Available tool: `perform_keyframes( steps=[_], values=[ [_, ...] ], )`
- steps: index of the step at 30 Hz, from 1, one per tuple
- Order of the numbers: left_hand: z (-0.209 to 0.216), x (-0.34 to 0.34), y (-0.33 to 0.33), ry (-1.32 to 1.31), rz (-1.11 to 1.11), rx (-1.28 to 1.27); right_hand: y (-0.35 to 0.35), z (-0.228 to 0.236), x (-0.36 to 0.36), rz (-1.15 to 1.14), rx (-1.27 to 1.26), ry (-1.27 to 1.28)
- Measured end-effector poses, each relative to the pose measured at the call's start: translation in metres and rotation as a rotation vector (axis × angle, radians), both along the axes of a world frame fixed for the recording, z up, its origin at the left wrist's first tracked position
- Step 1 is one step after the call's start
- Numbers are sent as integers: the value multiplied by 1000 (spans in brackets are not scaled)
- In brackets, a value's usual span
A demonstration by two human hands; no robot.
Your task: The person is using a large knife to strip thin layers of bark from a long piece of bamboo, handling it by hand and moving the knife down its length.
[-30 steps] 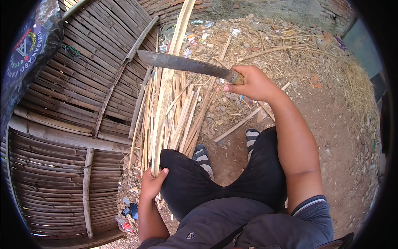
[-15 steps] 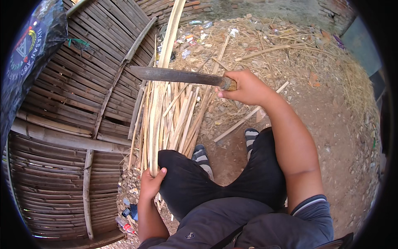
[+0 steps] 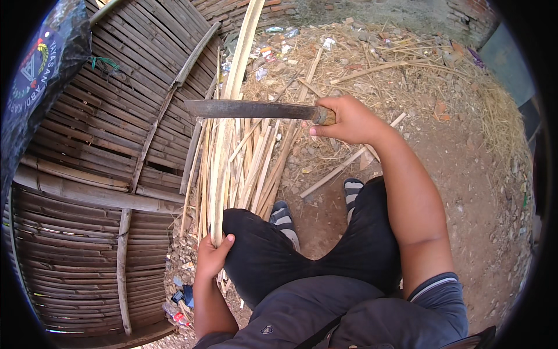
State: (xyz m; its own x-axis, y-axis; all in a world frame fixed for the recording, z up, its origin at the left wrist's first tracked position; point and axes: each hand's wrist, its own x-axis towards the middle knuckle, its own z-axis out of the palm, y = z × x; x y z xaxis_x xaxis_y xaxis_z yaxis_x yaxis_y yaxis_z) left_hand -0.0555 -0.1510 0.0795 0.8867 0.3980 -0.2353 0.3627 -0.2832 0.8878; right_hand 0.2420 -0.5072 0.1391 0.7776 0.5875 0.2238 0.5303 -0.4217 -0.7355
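Note:
My left hand [image 3: 213, 255] is closed round the near end of a long pale bamboo strip [image 3: 220, 168], beside my left knee. The strip runs away from me past the upper edge of the view. In my right hand [image 3: 349, 120] is a machete [image 3: 250, 109], gripped by its short wooden handle. Its dark blade points left and lies across the strip in the picture; whether it touches the strip I cannot tell. Under the strip, a pile of split bamboo strips [image 3: 253, 168] lies on the ground, left of my feet.
A bamboo slat wall [image 3: 75, 151] stands close on my left, with a dark printed sheet [image 3: 46, 75] hanging at its upper corner. Straw and litter [image 3: 372, 70] cover the ground ahead, before a brick wall [image 3: 372, 13]. A loose stick [image 3: 337, 173] lies near my feet.
The machete blade has shifted slightly toward me and a touch to the right along the strip. My left hand keeps its hold with hardly any movement.

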Motion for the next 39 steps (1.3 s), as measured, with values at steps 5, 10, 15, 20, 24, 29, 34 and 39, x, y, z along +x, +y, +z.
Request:
perform_keyframes(
  steps=[5,10,15,20,24,29,34,39],
  values=[
    [6,3,-6,18,24,-30,5,5,-4,-15,-33,18],
    [3,1,-1,-3,3,-29,3,21,-8,-56,0,177],
    [11,9,-13,29,8,-35,0,8,1,-23,-10,-2],
    [7,3,-5,39,-2,-35,1,2,-1,-18,-36,-72],
    [15,6,-10,69,12,-35,6,3,-7,-14,-116,-86],
    [12,8,-2,95,-8,-50,9,6,-12,4,-144,-200],
    [19,11,-7,92,-4,-61,9,16,-8,-90,-137,-112],
    [15,10,-10,70,11,-74,31,9,-33,95,-105,-372]
  ],
)
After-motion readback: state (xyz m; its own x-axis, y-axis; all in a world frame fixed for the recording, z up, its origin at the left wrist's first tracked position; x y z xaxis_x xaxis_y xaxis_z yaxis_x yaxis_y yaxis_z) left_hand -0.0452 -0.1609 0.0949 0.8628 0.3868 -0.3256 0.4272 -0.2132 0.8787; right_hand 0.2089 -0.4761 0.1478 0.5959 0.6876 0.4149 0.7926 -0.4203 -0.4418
